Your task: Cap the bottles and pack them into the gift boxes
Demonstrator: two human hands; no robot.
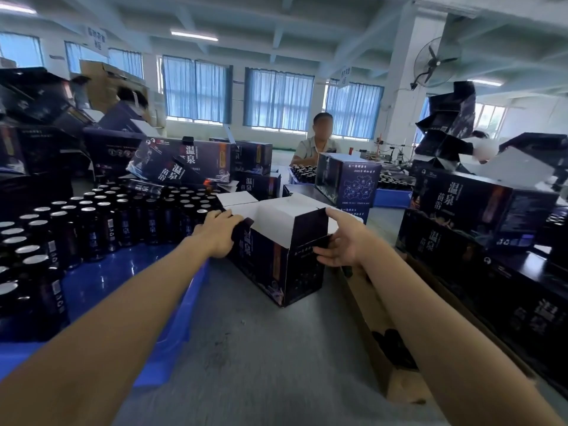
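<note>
A dark gift box (276, 265) with white printed characters stands open on the grey table in front of me, its white inner flaps raised. My left hand (216, 233) grips the box's left top edge, fingers curled over the rim. My right hand (341, 241) holds the right side flap, thumb on its outer face and a finger at its top edge. Several dark bottles (101, 229) with silver tops stand packed in a blue crate (172, 327) to my left. The inside of the box is hidden.
Stacks of the same dark gift boxes (479, 210) rise at right and at back left (190, 162). A flat brown carton (378, 327) lies by my right forearm. A seated person (318, 142) faces me across the table; another box (347, 182) stands behind mine.
</note>
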